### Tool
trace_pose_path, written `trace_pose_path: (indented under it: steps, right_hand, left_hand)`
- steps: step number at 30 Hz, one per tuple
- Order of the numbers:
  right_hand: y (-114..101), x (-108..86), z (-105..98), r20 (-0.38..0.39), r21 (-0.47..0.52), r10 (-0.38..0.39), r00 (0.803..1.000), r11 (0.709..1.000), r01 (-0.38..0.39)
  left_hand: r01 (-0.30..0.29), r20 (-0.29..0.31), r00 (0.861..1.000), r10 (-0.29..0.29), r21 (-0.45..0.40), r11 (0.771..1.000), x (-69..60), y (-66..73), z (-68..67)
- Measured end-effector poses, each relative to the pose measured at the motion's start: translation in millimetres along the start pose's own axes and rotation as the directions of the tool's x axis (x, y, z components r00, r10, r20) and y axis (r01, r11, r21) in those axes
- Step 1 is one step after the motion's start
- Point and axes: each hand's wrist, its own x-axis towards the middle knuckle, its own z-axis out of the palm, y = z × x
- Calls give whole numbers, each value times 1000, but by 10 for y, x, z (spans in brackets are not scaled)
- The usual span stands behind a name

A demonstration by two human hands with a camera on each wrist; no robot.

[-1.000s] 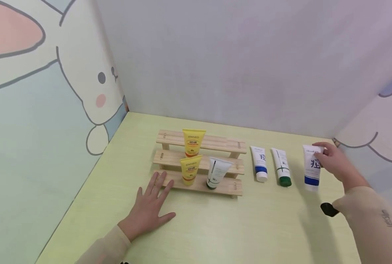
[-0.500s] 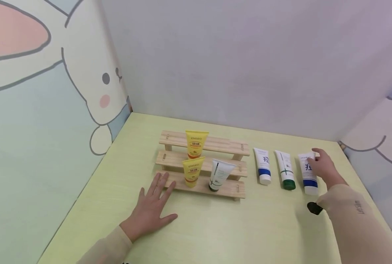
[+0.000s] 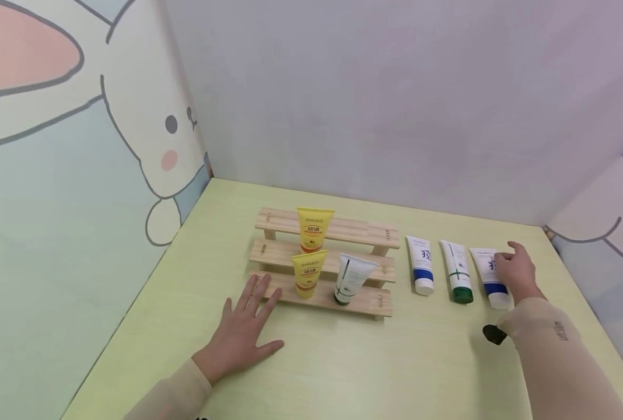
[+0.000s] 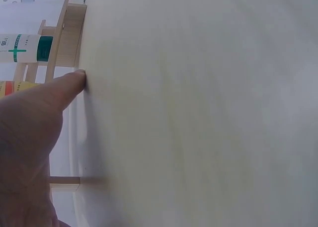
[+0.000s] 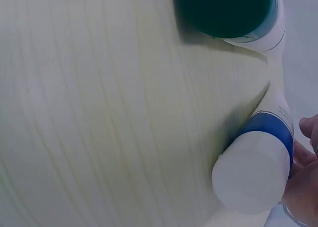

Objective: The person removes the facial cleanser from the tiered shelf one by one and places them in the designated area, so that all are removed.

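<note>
My left hand [image 3: 240,335] lies with fingers spread at the lower left end of a three-tier wooden rack [image 3: 269,251], fingertips touching its bottom shelf. Two yellow tubes [image 3: 308,274] and a white tube with a dark green cap [image 3: 352,279] stand on the rack. At the right, my right hand [image 3: 518,274] is beside a white tube with a blue band [image 3: 487,271], which lies slanted on the table. Its thumb overlaps the tube's edge in the head view; in the right wrist view thumb and fingers [image 5: 303,155] are apart, not closed round the tube.
To the left of that tube lie a white tube with a green cap [image 3: 455,271] and another blue-banded white tube [image 3: 420,265]. A grey wall [image 3: 369,105] rises behind the pale yellow table [image 3: 343,367], with patterned panels on both sides.
The right hand has lowered the blue-banded tube from upright in its grip onto the table beside the green-capped tube, then loosened its fingers. The left hand keeps its place on the rack.
</note>
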Motion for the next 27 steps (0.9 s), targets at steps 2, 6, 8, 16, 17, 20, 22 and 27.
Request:
trace_pose_path:
  steps: [2,6,8,16,17,20,22,27]
  right_hand:
    - [16,-17,-23,2,-18,9,1000,1000,-9]
    - [23,-79,-76,13,-38,33,999,999,-33]
    - [7,-128,-114,-3,-3,40,999,999,-40]
    - [-237,-393,-198,-159,611,-71,985,776,155]
    - [-285,-437,-198,-174,686,-88,981,704,184]
    - [-431,-577,-183,-212,799,-138,967,546,253]
    - [-527,-676,-169,-236,831,-164,958,477,286]
    - [-758,-941,-118,-293,851,-272,916,363,380]
  left_hand:
    - [-2,-3,1000,2,1,1000,-2,2,-1]
    - [-3,-7,1000,3,3,1000,-3,5,1]
    - [-3,-7,1000,3,3,1000,-4,8,-1]
    - [-10,-28,1000,10,-3,1000,-18,16,-16]
    - [-11,-31,999,11,-1,1000,-20,14,-16]
    - [-8,-28,1000,8,7,1000,-22,8,-18]
    - [-9,-30,1000,9,9,1000,-24,4,-15]
    - [-16,-30,999,16,9,1000,-16,8,-9]
